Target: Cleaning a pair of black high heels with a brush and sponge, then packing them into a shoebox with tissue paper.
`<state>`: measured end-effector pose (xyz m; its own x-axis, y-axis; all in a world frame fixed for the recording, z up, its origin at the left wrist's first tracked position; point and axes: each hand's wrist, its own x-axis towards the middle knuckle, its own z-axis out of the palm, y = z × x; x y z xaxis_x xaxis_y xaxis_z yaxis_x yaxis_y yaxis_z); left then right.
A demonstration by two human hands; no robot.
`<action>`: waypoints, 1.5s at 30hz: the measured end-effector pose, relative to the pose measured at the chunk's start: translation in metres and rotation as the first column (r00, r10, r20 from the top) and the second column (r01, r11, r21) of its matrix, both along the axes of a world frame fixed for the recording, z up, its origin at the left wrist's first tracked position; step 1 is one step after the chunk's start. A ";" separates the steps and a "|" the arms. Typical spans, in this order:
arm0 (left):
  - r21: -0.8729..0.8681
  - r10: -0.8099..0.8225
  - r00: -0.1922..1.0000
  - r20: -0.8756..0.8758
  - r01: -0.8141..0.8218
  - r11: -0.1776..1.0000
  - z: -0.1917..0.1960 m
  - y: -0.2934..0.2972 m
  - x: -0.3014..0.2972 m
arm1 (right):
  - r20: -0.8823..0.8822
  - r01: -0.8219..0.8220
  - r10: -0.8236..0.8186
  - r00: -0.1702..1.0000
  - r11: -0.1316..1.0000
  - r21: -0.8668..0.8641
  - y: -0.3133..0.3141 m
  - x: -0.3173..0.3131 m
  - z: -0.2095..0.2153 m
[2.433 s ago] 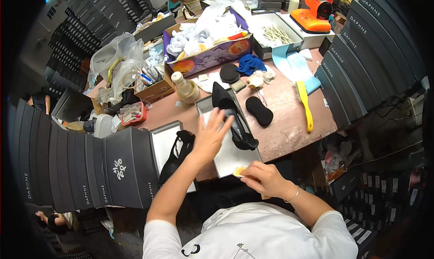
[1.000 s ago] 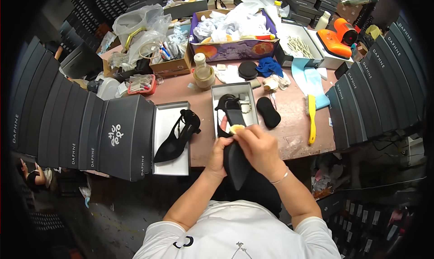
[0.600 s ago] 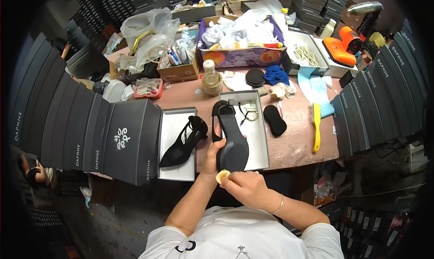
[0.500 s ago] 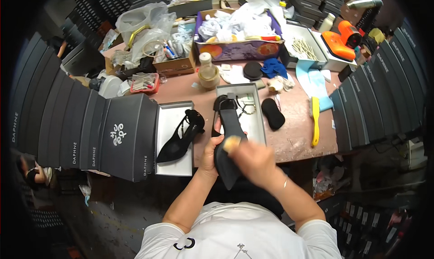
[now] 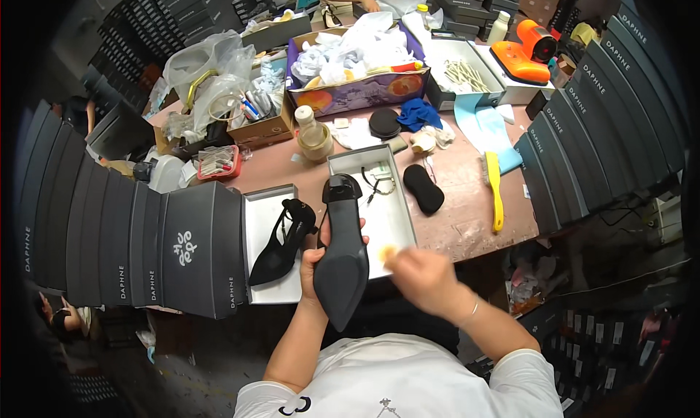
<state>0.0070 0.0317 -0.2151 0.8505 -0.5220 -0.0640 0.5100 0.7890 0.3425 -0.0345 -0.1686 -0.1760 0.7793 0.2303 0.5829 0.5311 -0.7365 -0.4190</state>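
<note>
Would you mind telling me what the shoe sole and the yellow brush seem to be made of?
The shoe sole looks like smooth matte black rubber or synthetic: even, dull, without grain. The brush looks like glossy yellow plastic, uniformly bright; its bristles are too small to judge.

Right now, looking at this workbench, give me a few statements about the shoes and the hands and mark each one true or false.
1. The left hand holds a black shoe sole-up. True.
2. The right hand grips the yellow brush. False: the brush lies on the table, and the hand holds a small yellowish piece.
3. A second black shoe lies in an open white box. True.
4. The orange tool sits beside the person's left elbow. False: it is at the table's far right.
</note>
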 end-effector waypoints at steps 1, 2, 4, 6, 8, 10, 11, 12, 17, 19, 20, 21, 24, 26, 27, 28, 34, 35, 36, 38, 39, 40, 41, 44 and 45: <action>-0.037 0.009 1.000 -0.015 -0.010 0.999 -0.001 -0.002 0.003 | -0.002 0.073 -0.073 0.997 0.995 -0.065 -0.019 0.012 -0.004; -0.053 -0.010 1.000 0.027 0.011 0.999 -0.001 -0.003 0.005 | -0.031 0.162 -0.165 0.986 0.983 -0.081 -0.045 0.029 -0.014; -0.077 -0.015 1.000 0.000 0.015 0.997 0.012 -0.011 0.003 | -0.103 0.322 -0.337 0.936 0.936 -0.140 -0.097 0.067 -0.034; -0.110 -0.017 0.998 -0.054 0.011 0.994 0.011 -0.013 0.008 | -0.084 0.391 -0.417 0.905 0.893 -0.225 -0.121 0.088 -0.059; -0.074 0.005 0.997 -0.080 -0.011 0.997 0.006 -0.011 0.015 | 0.042 0.402 -0.408 0.912 0.868 -0.292 -0.122 0.102 -0.095; 0.006 0.056 0.998 -0.043 -0.056 0.998 0.006 -0.014 0.027 | -0.310 0.237 -0.328 0.892 0.926 -0.295 -0.102 0.108 -0.130; 0.050 0.042 0.998 0.038 -0.044 0.998 0.006 -0.015 0.035 | -0.358 0.221 -0.320 0.877 0.931 -0.289 -0.096 0.110 -0.149; 0.096 0.029 0.993 0.118 -0.040 0.995 0.007 -0.014 0.043 | -0.316 0.255 -0.335 0.888 0.929 -0.269 -0.092 0.114 -0.160; 0.185 0.039 0.994 0.098 -0.057 0.981 0.012 -0.004 0.077 | -0.316 0.288 -0.282 0.906 0.957 -0.028 -0.086 0.123 -0.149; 0.103 0.062 0.995 0.072 -0.069 0.992 0.005 -0.004 0.093 | -0.214 0.295 -0.267 0.940 0.949 0.112 -0.082 0.152 -0.098; 0.060 0.072 0.997 0.011 -0.073 0.996 0.005 -0.011 0.101 | -0.154 0.294 -0.270 0.950 0.943 0.156 -0.082 0.174 -0.077; 0.025 0.084 0.995 -0.044 -0.083 0.996 0.005 -0.015 0.108 | -0.170 0.283 -0.258 0.951 0.948 0.143 -0.080 0.204 -0.062; 0.013 0.168 0.986 -0.021 -0.168 0.986 0.013 -0.029 0.126 | -0.027 0.260 -0.264 0.964 0.960 -0.106 -0.079 0.300 -0.096; 0.013 0.190 0.982 -0.020 -0.190 0.982 0.020 -0.029 0.136 | -0.077 0.211 -0.244 0.967 0.930 -0.300 -0.078 0.332 -0.149; 0.067 0.199 0.980 0.010 -0.199 0.978 0.021 -0.026 0.141 | -0.133 0.152 -0.228 0.965 0.893 -0.424 -0.079 0.340 -0.169; 0.076 0.213 0.976 0.034 -0.215 0.974 0.020 -0.022 0.145 | -0.147 0.138 -0.231 0.962 0.872 -0.469 -0.078 0.344 -0.168; 0.225 0.328 0.944 0.036 -0.327 0.918 0.013 -0.004 0.147 | -0.179 0.004 0.044 0.983 0.966 0.257 -0.031 0.250 -0.029; 0.240 0.333 0.942 0.037 -0.332 0.912 0.014 -0.004 0.144 | -0.133 -0.069 0.105 0.986 0.965 0.252 -0.021 0.201 -0.007; 0.210 0.373 0.928 0.002 -0.365 0.907 0.013 -0.006 0.142 | -0.118 -0.195 0.236 0.965 0.939 0.284 -0.007 0.151 0.005; 0.276 0.336 0.940 0.057 -0.338 0.900 0.015 -0.017 0.131 | 0.035 -0.312 0.310 0.950 0.943 0.112 0.020 0.086 0.000; 0.311 0.320 0.944 0.082 -0.330 0.891 0.017 -0.022 0.120 | 0.030 -0.335 0.334 0.942 0.942 0.026 0.030 0.070 0.005; 0.365 0.291 0.951 0.103 -0.308 0.878 0.023 -0.030 0.105 | 0.089 -0.247 0.238 0.967 0.962 0.113 0.036 0.073 0.003; 0.326 0.309 0.944 0.115 -0.329 0.886 0.015 -0.039 0.090 | 0.139 -0.163 0.136 0.981 0.965 0.204 0.039 0.086 0.003; 0.205 0.279 0.951 -0.136 -0.248 0.947 0.000 -0.033 0.061 | 0.128 -0.042 0.010 0.992 0.968 0.248 0.050 0.083 0.024; 0.316 0.248 0.965 -0.090 -0.208 0.926 0.025 -0.031 0.057 | 0.150 -0.064 0.027 0.988 0.967 0.245 0.055 0.070 0.022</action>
